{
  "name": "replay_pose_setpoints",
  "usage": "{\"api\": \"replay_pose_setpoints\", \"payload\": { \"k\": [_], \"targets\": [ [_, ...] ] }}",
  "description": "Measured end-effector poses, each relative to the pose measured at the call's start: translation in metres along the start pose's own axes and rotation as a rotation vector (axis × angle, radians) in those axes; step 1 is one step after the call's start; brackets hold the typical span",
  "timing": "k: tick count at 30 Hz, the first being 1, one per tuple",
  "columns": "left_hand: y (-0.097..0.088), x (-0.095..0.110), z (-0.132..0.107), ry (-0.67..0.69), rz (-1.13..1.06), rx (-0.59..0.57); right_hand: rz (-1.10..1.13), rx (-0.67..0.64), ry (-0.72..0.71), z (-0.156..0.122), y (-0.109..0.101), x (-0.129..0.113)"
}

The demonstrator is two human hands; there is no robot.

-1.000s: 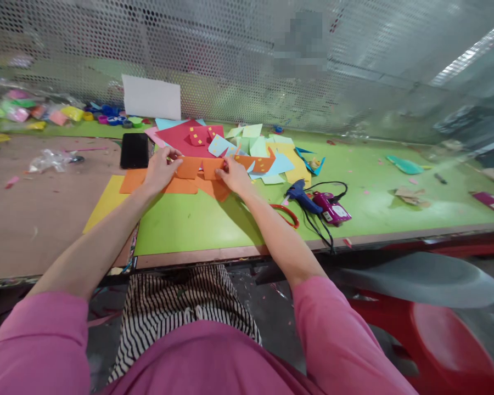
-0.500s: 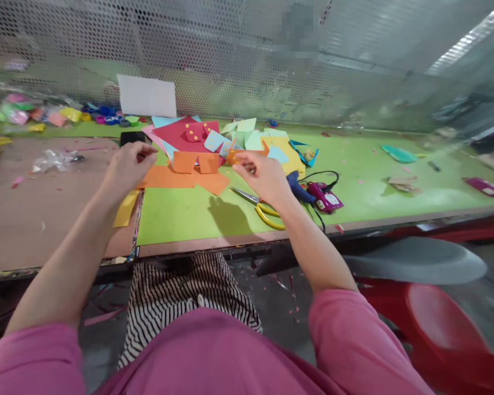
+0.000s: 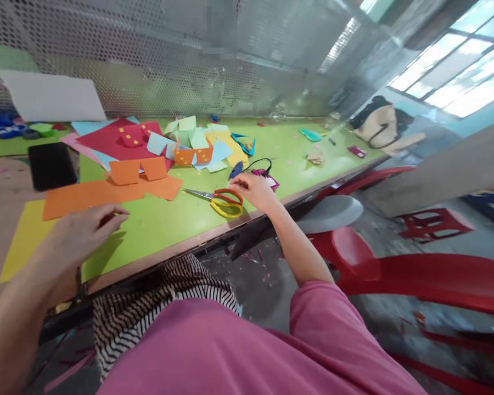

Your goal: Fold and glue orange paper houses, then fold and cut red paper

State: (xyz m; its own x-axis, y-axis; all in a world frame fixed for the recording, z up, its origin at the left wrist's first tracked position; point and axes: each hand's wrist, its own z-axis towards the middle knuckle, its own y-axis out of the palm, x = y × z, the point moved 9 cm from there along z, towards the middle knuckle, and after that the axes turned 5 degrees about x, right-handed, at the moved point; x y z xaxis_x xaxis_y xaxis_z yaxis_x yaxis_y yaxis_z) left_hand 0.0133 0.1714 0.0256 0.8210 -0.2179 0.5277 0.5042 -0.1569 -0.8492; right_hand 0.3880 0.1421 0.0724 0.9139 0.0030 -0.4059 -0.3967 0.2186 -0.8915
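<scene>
My left hand hovers low over the green table top, fingers stretched forward and apart, holding nothing. Just beyond it lies a long orange paper strip with two folded orange pieces behind it. My right hand rests on the table at the right, fingers loosely curved, touching the red and yellow handles of the scissors. Nothing shows in its grasp. A blue glue gun and a pink device with a black cord lie just behind this hand.
A pile of coloured paper cuttings, a red sheet, a black phone and a white sheet lie further back. A yellow sheet is at the left. Perforated metal wall behind. Red plastic chairs stand right of the table edge.
Both hands have left the orange pieces. The left hand dropped toward the table's near edge; the right hand moved right to the scissors. The view swung to the right.
</scene>
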Motion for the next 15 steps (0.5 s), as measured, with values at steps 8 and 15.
{"api": "replay_pose_setpoints", "payload": {
  "k": [8,15],
  "targets": [
    [0.024,0.024,0.027,0.176,0.093,-0.046,-0.15,-0.149,-0.148,0.031,0.038,-0.038],
    [-0.004,-0.006,0.039,0.034,0.149,0.039,-0.188,-0.162,-0.163,0.047,0.051,-0.04]
  ]
}}
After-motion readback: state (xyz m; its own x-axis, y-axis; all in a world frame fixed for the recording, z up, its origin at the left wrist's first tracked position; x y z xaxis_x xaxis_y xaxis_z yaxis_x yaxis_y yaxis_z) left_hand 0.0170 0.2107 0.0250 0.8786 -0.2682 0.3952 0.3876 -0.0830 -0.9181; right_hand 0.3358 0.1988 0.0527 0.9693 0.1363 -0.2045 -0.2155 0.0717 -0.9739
